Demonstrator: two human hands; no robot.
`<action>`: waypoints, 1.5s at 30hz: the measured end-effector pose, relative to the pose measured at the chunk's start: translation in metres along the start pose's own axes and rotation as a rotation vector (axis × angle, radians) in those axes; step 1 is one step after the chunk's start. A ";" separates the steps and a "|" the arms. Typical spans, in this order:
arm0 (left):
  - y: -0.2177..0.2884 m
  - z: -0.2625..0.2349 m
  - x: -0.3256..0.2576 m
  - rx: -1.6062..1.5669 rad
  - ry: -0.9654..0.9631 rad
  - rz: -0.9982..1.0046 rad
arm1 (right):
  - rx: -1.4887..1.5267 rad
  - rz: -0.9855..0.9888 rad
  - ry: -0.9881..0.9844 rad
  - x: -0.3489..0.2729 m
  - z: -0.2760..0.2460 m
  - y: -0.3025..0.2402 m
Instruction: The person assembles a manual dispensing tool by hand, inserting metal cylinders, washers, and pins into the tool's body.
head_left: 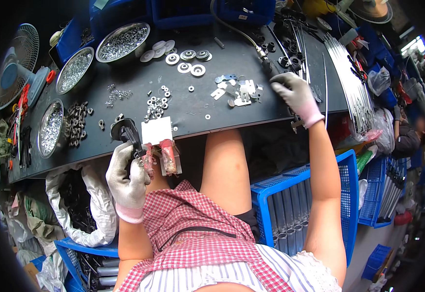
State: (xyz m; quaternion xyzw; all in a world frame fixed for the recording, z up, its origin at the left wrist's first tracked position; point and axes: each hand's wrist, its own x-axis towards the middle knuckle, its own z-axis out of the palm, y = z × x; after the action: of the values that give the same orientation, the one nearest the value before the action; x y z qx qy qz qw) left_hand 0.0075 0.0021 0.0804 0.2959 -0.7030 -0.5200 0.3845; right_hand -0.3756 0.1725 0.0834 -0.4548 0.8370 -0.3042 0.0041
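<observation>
Long black desk (251,53) strewn with hardware, blue plastic crate (341,170) near right, round steel bowls of nuts (123,42) far left, gloved left hand (127,177) clenched around black metal clamp (126,132) at desk's near edge, gloved right hand (292,95) reaching over small flat silver brackets (236,91), grip unclear.

Place: small-parts assembly workshop | landmark: long black worktop (183,104) | on it: round metal bowls of nuts (123,42) | right of it: blue plastic crates (300,194)

one head camera looks steeply down, close over the workbench (251,104).
</observation>
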 end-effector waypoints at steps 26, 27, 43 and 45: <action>0.020 0.009 0.016 -0.158 0.067 0.189 | 1.451 0.080 -0.230 -0.095 0.065 -0.220; 0.020 0.010 0.014 -0.179 0.063 0.150 | 1.631 0.084 -0.330 -0.106 0.079 -0.233; 0.011 -0.002 0.012 0.046 0.174 0.381 | 1.951 0.316 -0.297 -0.106 0.111 -0.276; 0.011 0.002 0.010 -0.183 0.145 0.145 | 1.897 0.347 -0.269 -0.105 0.111 -0.282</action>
State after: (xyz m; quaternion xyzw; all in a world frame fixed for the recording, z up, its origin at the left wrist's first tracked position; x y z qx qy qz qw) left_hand 0.0003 -0.0016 0.0925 0.2449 -0.6426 -0.5301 0.4961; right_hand -0.0691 0.0834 0.1096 -0.1639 0.2923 -0.7927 0.5092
